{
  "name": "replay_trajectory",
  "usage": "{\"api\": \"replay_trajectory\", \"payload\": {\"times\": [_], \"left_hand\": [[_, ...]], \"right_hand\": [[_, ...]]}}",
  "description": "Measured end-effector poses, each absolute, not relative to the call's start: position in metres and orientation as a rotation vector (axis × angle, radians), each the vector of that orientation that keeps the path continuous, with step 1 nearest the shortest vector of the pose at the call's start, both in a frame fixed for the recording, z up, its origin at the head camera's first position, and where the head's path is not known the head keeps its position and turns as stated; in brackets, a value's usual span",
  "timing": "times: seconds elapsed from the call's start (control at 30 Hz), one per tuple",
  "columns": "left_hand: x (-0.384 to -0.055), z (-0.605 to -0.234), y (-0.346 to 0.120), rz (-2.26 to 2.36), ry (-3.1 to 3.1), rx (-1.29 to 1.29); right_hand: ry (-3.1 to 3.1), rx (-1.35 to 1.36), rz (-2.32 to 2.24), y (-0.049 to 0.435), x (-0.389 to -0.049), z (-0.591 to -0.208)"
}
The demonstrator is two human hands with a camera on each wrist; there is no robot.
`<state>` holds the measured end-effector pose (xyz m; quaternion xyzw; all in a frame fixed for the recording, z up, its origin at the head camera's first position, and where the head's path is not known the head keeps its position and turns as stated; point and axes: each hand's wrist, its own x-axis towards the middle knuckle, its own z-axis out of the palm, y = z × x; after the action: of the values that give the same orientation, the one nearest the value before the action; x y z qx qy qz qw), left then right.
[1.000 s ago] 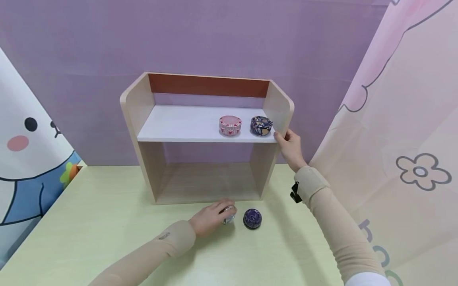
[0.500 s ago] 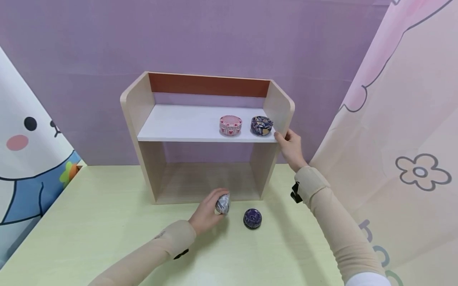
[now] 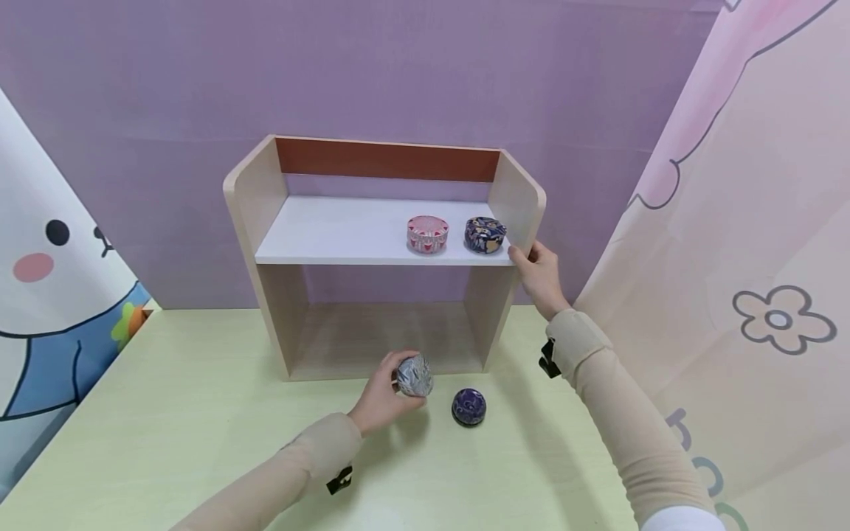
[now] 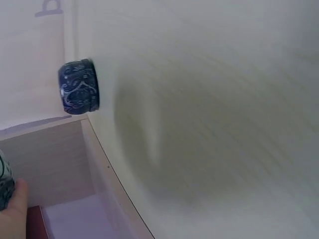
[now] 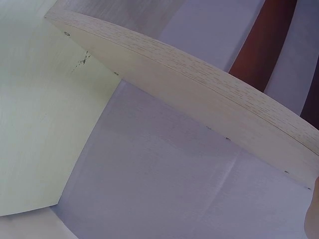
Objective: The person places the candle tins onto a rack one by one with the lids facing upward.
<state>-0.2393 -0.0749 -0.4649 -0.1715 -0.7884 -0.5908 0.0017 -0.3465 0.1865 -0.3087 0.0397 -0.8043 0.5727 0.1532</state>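
Observation:
My left hand (image 3: 384, 400) grips a small round tin (image 3: 415, 376) with a grey-white pattern, held above the table in front of the shelf unit's lower level. Part of this tin (image 4: 5, 183) shows at the left edge of the left wrist view, beside a finger (image 4: 17, 211). To its right, a dark purple-blue tin (image 3: 468, 407) rests on the table. My right hand (image 3: 543, 280) grips the right side panel of the wooden shelf unit (image 3: 521, 193), thumb at the front edge. On the white upper shelf (image 3: 339, 225) stand a pink tin (image 3: 427, 234) and a navy floral tin (image 3: 485, 234).
The shelf unit's lower level (image 3: 385, 335) is open at the front. A pale green-yellow table (image 3: 199, 420) extends around it. Behind hangs a purple backdrop (image 3: 398, 66), with printed cloths at the left (image 3: 60, 295) and right (image 3: 744, 243).
My left hand has lifted the grey-white tin off the table and turned it, so its patterned face now points toward the head camera. My right hand stays on the side panel.

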Motion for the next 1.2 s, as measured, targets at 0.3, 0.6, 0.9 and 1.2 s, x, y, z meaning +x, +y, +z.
{"api": "replay_trajectory", "payload": {"times": [0.3,0.6,0.9,1.2], "left_hand": [[-0.238,-0.46,-0.077,-1.953,-2.453,-0.423],[-0.237,-0.46,-0.079,-1.971,-2.457,-0.391],[-0.238,-0.456,-0.081,-1.986,-2.496,-0.332],[-0.234,-0.451,-0.082,-1.921,-2.542,-0.318]], "right_hand": [[-2.306,0.121,1.632,0.185,-0.346,-0.308],[-2.31,0.137,1.624,0.185,-0.346,-0.307],[-2.31,0.135,1.619,0.188,-0.348,-0.309],[-2.306,0.133,1.627,0.188,-0.346,-0.31]]}}
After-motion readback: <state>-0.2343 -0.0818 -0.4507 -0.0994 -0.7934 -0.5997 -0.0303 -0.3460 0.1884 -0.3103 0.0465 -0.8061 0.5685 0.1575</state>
